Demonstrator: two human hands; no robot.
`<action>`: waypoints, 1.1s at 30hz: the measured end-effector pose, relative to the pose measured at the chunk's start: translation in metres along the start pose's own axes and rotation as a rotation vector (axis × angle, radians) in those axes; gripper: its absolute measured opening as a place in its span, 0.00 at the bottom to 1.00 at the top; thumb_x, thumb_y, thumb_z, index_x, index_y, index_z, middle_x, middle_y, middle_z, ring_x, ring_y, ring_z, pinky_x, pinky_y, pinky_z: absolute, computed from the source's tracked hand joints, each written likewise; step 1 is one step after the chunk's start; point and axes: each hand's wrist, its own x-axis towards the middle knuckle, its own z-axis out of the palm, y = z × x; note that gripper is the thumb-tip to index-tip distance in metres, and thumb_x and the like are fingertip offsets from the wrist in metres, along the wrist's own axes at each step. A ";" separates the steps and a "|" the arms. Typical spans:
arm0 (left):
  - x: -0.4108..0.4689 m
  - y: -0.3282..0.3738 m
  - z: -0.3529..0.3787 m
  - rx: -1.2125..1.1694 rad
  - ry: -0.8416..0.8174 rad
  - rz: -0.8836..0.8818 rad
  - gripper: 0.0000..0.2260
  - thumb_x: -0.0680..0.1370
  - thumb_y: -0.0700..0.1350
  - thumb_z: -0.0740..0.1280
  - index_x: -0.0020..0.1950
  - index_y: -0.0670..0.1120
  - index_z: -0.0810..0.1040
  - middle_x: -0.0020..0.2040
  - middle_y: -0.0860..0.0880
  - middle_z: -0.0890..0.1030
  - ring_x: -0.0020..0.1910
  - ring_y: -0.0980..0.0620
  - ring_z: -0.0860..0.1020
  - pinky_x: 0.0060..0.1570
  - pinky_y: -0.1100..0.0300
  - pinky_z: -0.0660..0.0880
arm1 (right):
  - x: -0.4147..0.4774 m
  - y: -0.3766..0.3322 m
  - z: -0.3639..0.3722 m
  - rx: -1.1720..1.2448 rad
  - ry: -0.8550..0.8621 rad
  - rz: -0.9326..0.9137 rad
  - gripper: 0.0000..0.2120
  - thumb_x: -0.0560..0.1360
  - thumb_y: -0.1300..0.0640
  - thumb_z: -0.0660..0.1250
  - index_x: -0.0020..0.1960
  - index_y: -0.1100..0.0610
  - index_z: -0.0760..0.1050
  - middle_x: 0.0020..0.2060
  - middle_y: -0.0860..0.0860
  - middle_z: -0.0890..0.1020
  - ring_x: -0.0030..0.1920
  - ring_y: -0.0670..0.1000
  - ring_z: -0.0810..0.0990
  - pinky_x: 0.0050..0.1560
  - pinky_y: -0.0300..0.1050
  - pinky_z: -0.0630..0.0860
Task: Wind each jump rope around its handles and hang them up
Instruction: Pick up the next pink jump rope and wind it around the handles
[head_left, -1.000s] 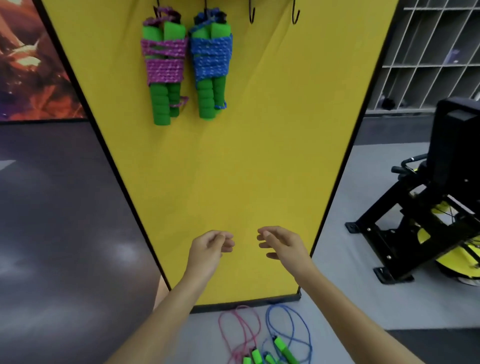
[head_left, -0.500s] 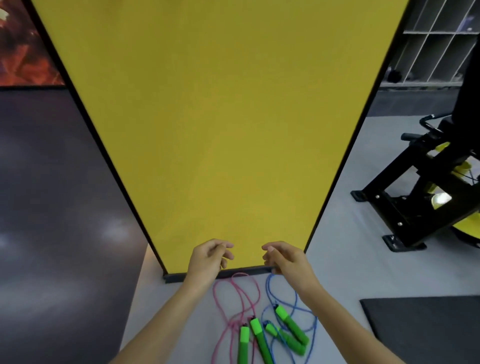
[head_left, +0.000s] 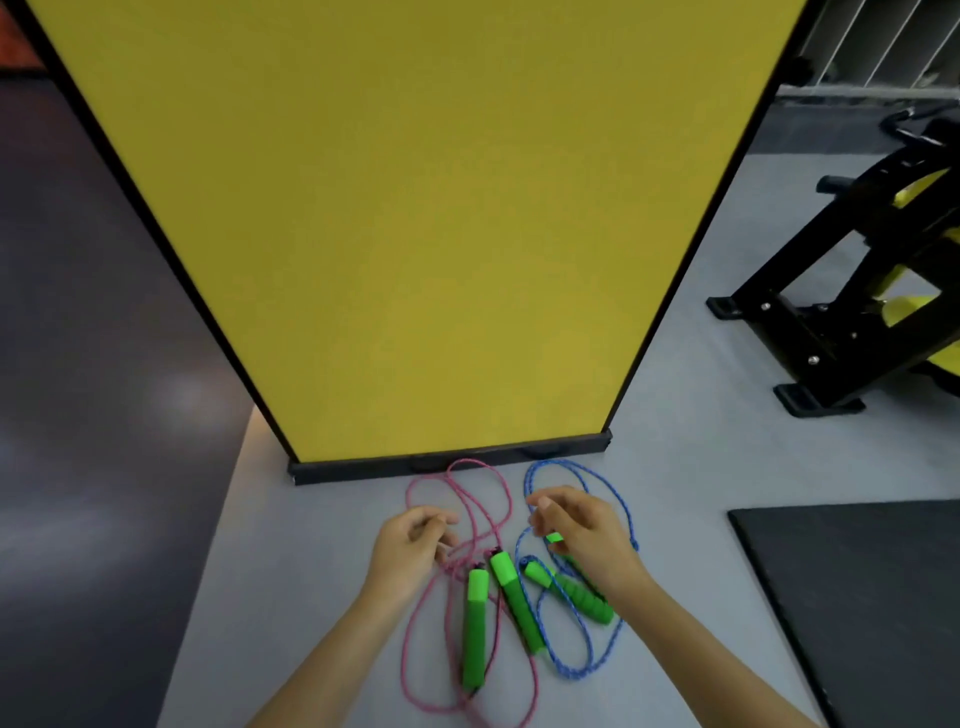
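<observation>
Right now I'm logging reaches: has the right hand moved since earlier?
Yes: the right hand dropped from the yellow board's face, past its base, over the blue rope.

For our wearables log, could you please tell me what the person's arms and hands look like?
The left forearm and right forearm are bare down to the picture's lower edge; no sleeves show. The left hand and right hand wear no gloves, and no watch, bracelet or ring is visible.
</observation>
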 end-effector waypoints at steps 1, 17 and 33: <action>0.000 -0.014 0.003 -0.003 0.000 -0.010 0.13 0.79 0.30 0.59 0.39 0.41 0.78 0.27 0.47 0.77 0.19 0.61 0.72 0.21 0.73 0.65 | -0.001 0.011 0.002 0.008 -0.005 0.008 0.08 0.79 0.60 0.61 0.48 0.59 0.79 0.36 0.50 0.81 0.34 0.40 0.79 0.34 0.34 0.74; 0.073 -0.209 0.044 0.215 -0.047 -0.123 0.11 0.73 0.35 0.71 0.36 0.50 0.78 0.32 0.53 0.80 0.28 0.65 0.76 0.36 0.72 0.72 | 0.052 0.134 0.014 0.031 -0.007 0.138 0.07 0.79 0.59 0.62 0.48 0.56 0.80 0.36 0.48 0.82 0.37 0.41 0.79 0.39 0.36 0.76; 0.084 -0.279 0.077 0.470 0.016 -0.266 0.17 0.65 0.33 0.77 0.51 0.38 0.76 0.41 0.43 0.80 0.41 0.45 0.80 0.44 0.56 0.74 | 0.064 0.181 0.015 0.025 -0.010 0.228 0.07 0.79 0.59 0.62 0.49 0.57 0.80 0.38 0.51 0.82 0.39 0.45 0.80 0.40 0.39 0.76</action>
